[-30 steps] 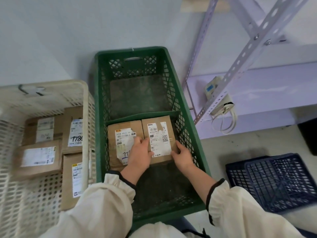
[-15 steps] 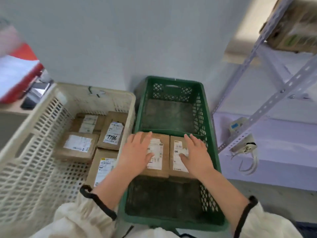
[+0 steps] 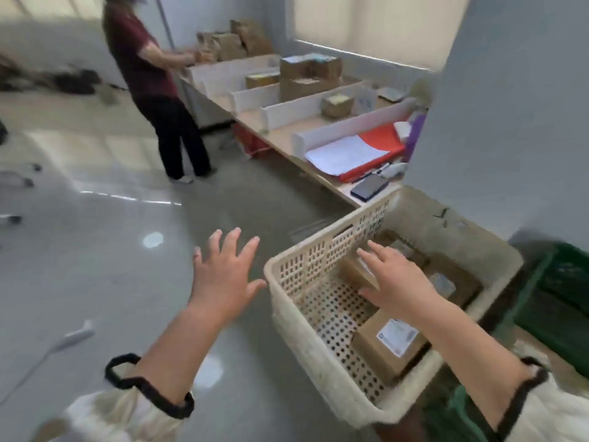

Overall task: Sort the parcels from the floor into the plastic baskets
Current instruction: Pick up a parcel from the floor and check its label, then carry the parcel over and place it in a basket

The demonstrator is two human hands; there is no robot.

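The left hand (image 3: 223,275) is hovering over the grey floor (image 3: 95,266), its fingers (image 3: 234,247) spread apart and holding nothing. The right hand (image 3: 396,282) is hanging above the cream basket (image 3: 322,253), likewise splayed and empty. Labelled parcels (image 3: 390,344) are lying inside that basket, and the green basket (image 3: 557,298) is sitting just beside it. Another person (image 3: 149,90) is standing at the desk (image 3: 280,135).

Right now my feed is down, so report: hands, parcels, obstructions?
Left hand open over grey floor. Right hand open above cream perforated plastic basket. Brown cardboard parcels inside it. No obstruction.
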